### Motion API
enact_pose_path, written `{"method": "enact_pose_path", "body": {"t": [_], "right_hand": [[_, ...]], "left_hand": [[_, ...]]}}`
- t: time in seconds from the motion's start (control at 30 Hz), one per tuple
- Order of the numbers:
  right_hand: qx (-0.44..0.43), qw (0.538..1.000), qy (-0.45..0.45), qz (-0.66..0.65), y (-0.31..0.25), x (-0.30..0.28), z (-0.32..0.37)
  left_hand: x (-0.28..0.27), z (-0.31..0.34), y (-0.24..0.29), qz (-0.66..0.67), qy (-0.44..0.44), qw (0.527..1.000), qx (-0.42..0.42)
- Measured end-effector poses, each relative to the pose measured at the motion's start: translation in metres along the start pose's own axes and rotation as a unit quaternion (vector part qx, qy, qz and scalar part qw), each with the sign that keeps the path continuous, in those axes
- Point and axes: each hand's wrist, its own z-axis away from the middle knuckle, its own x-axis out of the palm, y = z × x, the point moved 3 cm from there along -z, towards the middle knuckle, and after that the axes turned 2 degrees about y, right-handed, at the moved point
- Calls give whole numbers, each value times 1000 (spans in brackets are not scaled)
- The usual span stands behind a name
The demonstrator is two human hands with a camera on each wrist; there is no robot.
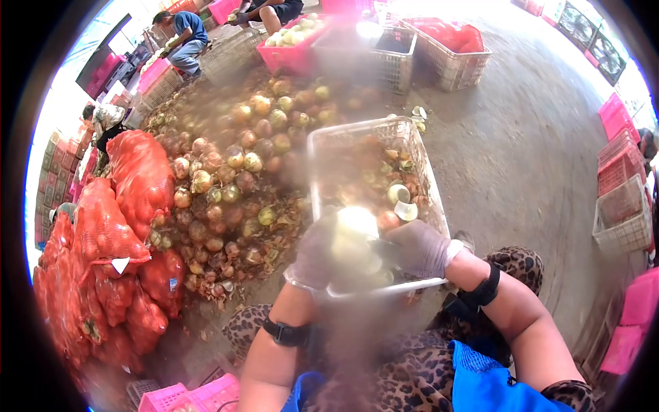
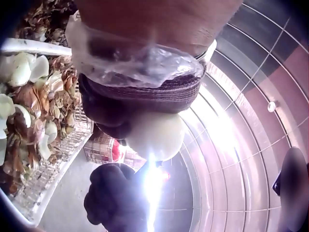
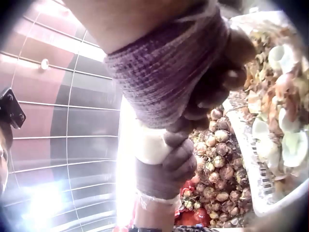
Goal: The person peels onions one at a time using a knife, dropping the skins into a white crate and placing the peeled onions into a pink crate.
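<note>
A pale peeled onion [image 1: 353,255], washed out by glare in the head view, is gripped in the gloved left hand [image 1: 312,255]. The gloved right hand [image 1: 417,248] is close on its right, fingers curled round what looks like a small knife; glare and blur hide most of it. In the left wrist view the onion [image 2: 157,135] shows below the left hand [image 2: 140,99], with the right hand [image 2: 113,198] beyond. The right wrist view has the onion [image 3: 152,145] between the right hand [image 3: 166,79] and the left hand's curled fingers [image 3: 179,159].
Below the hands stands a white crate [image 1: 436,199] holding skins and onion pieces. A large heap of unpeeled onions [image 1: 233,161] spreads ahead and left, beside stacked red net bags [image 1: 141,178]. More crates [image 1: 449,67] and other people [image 1: 189,34] are farther off.
</note>
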Motion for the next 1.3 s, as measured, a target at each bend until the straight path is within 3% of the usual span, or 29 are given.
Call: {"method": "enact_pose_path", "body": {"t": [0.1,0.17,0.23,0.37,0.5,0.6,0.7,0.73,0.77,0.83,0.87,0.9,0.93,0.97,1.0,1.03,1.07,1.1,1.13,1.17,1.23,1.3], "right_hand": [[-16,997,-68,35,0,5,-3],[0,993,-115,25,9,13,-5],[40,983,-167,-59,16,19,-4],[167,940,-177,-237,6,10,9],[107,904,-188,-369,-10,-7,12],[108,929,-160,-317,-10,-8,14],[220,936,-132,-239,-13,-19,20],[221,938,-130,-235,-7,-22,20],[223,939,-128,-230,1,-25,22],[193,958,-78,-195,31,-18,27],[205,971,-117,-34,44,-12,24],[208,957,-153,130,55,-10,18],[204,917,-185,290,63,-8,13],[196,915,-186,299,71,-3,15],[173,916,-189,309,75,3,16],[283,936,-143,150,59,-8,17],[369,922,-116,-18,38,-14,16],[344,936,-72,-9,47,-5,12],[255,964,-18,70,90,15,9],[222,971,-6,85,103,23,7],[157,980,21,120,135,39,0],[160,982,-25,98,139,53,2]], "left_hand": [[-4,-2,0,-82,-40,996,-6],[1,2,5,-64,-57,996,-6],[-4,-1,6,-91,-69,993,3],[-11,-1,-2,-61,-70,996,-18],[0,7,7,29,-79,995,-45],[-8,-3,7,39,-73,997,-5],[-15,-10,3,42,-36,996,63],[-20,-15,0,37,-23,996,81],[-28,-20,1,-111,9,983,148],[-39,-25,6,-347,60,901,254],[-39,-25,9,-434,88,848,293],[-29,-20,18,-473,106,817,314],[-16,-10,28,-555,113,740,362],[3,2,41,-626,132,651,408],[1,0,41,-567,113,722,380],[-3,-10,32,-370,52,872,316],[-11,-20,23,2,-24,981,194],[-15,-23,20,105,-64,980,157],[-26,-7,26,220,-81,964,129],[-38,19,43,237,-57,958,151],[-45,88,87,158,56,950,262],[-49,173,122,79,180,917,346]]}}
